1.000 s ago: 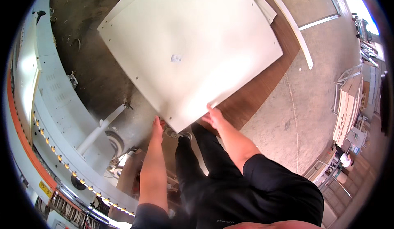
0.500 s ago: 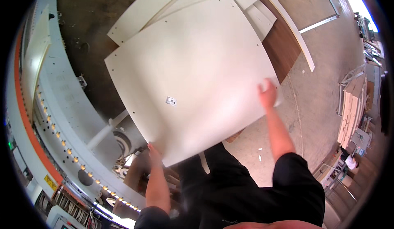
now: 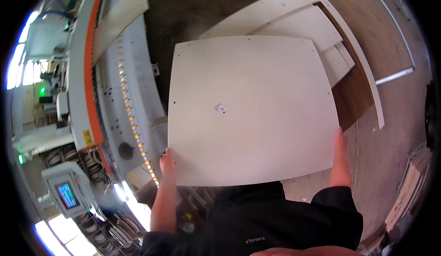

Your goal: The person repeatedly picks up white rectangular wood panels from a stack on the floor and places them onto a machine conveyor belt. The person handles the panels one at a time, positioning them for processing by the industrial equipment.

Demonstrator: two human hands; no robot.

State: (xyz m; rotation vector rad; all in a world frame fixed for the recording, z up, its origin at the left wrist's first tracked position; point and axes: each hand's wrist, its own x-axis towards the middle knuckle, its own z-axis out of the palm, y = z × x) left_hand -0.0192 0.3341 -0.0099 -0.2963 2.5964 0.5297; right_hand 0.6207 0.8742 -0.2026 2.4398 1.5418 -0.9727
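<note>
A large white panel (image 3: 257,118) with small drilled holes along its edges and a small label on its face lies across the space in front of my body. My left hand (image 3: 168,162) is closed on its left edge near the close corner. On the opposite edge, my right hand (image 3: 340,142) grips the same panel, its fingers partly hidden by it. Beyond the panel's far side, a stack of other white panels (image 3: 298,24) shows, lying over a brown wood-grain board (image 3: 356,102).
On the left runs a long machine with an orange stripe (image 3: 87,90), a row of yellowish rollers (image 3: 131,118) and another panel (image 3: 121,17) on it. A control screen (image 3: 68,195) stands near left. A long narrow white strip (image 3: 356,49) borders the stack at right.
My view has turned left toward the machine. The panel now sits squarer to my body, and my right hand has gone from over its face to its right edge.
</note>
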